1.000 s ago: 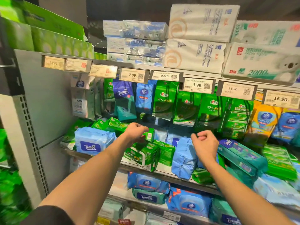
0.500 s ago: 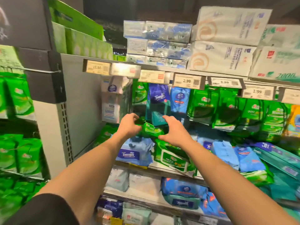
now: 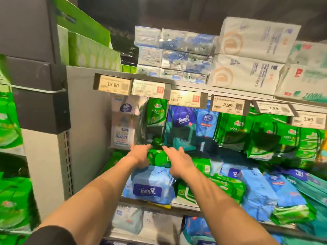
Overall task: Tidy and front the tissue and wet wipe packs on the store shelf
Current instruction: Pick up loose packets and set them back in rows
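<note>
Both my hands reach deep into the middle shelf. My left hand (image 3: 141, 155) has straight fingers pointing at a small green wipe pack (image 3: 157, 157) that lies between the two hands. My right hand (image 3: 178, 160) stretches out beside it, fingers extended over the same green pack. Below my wrists lies a light blue Tempo wet wipe pack (image 3: 150, 186) at the shelf's front edge. Hanging packs behind include a green 999 pack (image 3: 156, 112) and a dark blue Tempo pack (image 3: 182, 121). The frame is motion-blurred, so contact with the green pack is unclear.
A grey side panel (image 3: 85, 121) walls the shelf on the left. Price tags (image 3: 113, 84) line the upper shelf edge, with stacked tissue bundles (image 3: 247, 50) above. Loose green and blue packs (image 3: 265, 191) lie jumbled to the right. More packs fill the lower shelf (image 3: 159, 221).
The view swung left along the shelf. Both hands moved left and deeper, and their curled fingers straightened out over the small green pack.
</note>
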Demonstrator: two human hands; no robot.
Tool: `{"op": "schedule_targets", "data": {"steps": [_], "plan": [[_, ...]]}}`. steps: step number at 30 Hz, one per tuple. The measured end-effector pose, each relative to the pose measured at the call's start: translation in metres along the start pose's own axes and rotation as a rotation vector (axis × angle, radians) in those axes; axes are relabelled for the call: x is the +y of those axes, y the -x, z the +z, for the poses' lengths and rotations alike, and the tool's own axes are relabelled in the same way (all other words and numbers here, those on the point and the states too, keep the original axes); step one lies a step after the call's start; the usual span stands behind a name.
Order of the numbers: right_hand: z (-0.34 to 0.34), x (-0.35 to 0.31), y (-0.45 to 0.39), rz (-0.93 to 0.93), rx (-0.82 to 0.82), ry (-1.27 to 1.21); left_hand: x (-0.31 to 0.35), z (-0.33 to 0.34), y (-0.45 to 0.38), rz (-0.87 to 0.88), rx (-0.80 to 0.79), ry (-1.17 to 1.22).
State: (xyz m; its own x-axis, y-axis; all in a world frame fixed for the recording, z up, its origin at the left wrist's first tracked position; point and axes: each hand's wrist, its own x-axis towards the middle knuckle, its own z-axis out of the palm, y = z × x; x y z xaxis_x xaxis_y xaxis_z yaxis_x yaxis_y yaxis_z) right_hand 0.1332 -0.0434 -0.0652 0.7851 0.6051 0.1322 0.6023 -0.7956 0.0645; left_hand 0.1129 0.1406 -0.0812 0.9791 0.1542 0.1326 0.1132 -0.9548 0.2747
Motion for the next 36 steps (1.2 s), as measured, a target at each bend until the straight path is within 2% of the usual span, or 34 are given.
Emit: {"op": "schedule_targets", "data": {"steps": [5,10,18,30,36], "plan": [[0.002,-0.003,-0.003,0.009,0.056,-0.015,0.0,0.001,-0.009,0.082,-0.112,-0.081],[0.006,0.002,0.013,-0.032,0.128,-0.048,-0.002,0.007,0.003,0.134,0.029,-0.094],[-0.004,0.02,0.037,-0.172,0.301,-0.012,0.007,-0.003,0.018,0.086,0.16,-0.082],[-0.044,0.069,0.089,0.039,0.369,-0.247,0.031,-0.054,0.055,0.122,0.297,-0.059],[-0.058,0.103,0.126,0.077,0.359,-0.248,0.065,-0.053,0.092,0.102,0.337,-0.032]]}}
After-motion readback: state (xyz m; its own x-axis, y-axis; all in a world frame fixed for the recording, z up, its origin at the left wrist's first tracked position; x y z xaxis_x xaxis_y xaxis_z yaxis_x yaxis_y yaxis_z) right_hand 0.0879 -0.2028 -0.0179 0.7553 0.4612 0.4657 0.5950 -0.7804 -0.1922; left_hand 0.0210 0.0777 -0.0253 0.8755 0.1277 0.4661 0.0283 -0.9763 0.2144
